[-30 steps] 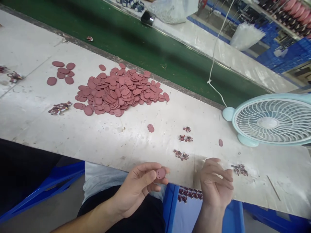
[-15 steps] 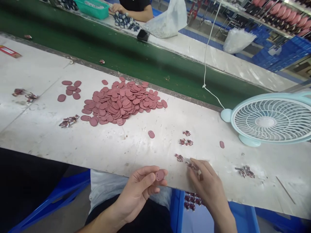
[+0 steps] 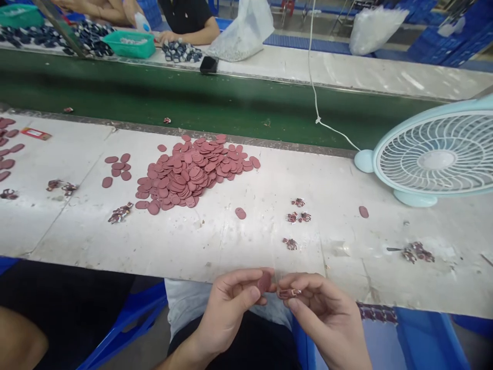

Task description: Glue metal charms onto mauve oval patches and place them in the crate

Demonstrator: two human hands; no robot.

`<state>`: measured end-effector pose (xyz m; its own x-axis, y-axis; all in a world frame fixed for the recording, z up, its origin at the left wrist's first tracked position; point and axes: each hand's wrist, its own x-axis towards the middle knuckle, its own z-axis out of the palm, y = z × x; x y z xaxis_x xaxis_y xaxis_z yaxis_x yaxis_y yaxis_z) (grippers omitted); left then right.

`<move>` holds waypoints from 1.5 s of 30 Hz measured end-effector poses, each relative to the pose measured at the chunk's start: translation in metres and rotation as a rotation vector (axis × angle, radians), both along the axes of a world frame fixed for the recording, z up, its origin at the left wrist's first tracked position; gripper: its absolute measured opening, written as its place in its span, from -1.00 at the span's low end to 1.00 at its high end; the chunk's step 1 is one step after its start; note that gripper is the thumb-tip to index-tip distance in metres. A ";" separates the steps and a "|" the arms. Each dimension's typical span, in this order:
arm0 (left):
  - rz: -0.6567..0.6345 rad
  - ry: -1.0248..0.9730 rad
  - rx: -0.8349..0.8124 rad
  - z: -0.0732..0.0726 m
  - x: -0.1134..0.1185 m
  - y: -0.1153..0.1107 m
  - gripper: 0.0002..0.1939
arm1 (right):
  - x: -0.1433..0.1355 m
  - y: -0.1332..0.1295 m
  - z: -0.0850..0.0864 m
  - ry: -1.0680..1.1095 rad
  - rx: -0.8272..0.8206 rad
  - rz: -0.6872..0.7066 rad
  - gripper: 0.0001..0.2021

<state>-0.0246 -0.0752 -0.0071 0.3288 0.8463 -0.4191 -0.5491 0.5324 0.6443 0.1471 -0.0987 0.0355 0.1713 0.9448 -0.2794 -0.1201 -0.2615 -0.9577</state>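
My left hand (image 3: 234,300) pinches a dark red oval disc (image 3: 264,282) between thumb and fingers, above the table's front edge. Close beside it, my right hand (image 3: 325,313) grips a small brown-and-white figure-like piece (image 3: 288,293); whether it touches the disc I cannot tell. More small figure-like pieces (image 3: 298,217) lie on the table beyond my right hand, with one (image 3: 289,243) nearer to me. A single oval disc (image 3: 241,213) rests on the table ahead of my left hand. Farther back spreads a large heap of the same discs (image 3: 188,174).
A light blue fan (image 3: 435,159) stands at the right, its white cord crossing the green conveyor belt (image 3: 239,103). Below the table edge sits a blue bin (image 3: 423,334). People (image 3: 188,23) sit across the belt, near a green basket (image 3: 129,44). Someone's knee (image 3: 21,336) shows at left.
My right hand has lifted a small figure-like piece off the table and brought it left, close to the disc in my left hand. The camera view has turned and levelled.
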 end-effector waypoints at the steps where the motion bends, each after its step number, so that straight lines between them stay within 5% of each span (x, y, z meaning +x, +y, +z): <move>1: -0.001 0.019 0.034 -0.001 -0.001 -0.001 -0.84 | -0.005 0.002 0.003 0.038 -0.020 -0.010 -0.90; 7: -0.062 0.111 0.129 -0.002 -0.006 -0.002 -0.84 | -0.015 0.004 0.011 0.031 -0.121 0.030 -0.84; 23: -0.032 0.150 0.131 -0.006 -0.002 -0.001 -0.95 | -0.007 0.003 -0.005 0.062 -0.063 0.098 -0.90; 33: -0.014 0.141 0.148 -0.005 0.004 -0.001 -0.88 | -0.011 0.000 -0.011 0.137 -0.032 0.006 -0.93; 45: -0.054 0.239 0.402 -0.009 0.014 0.006 -0.92 | 0.007 -0.007 -0.030 0.286 -0.002 -0.080 -0.86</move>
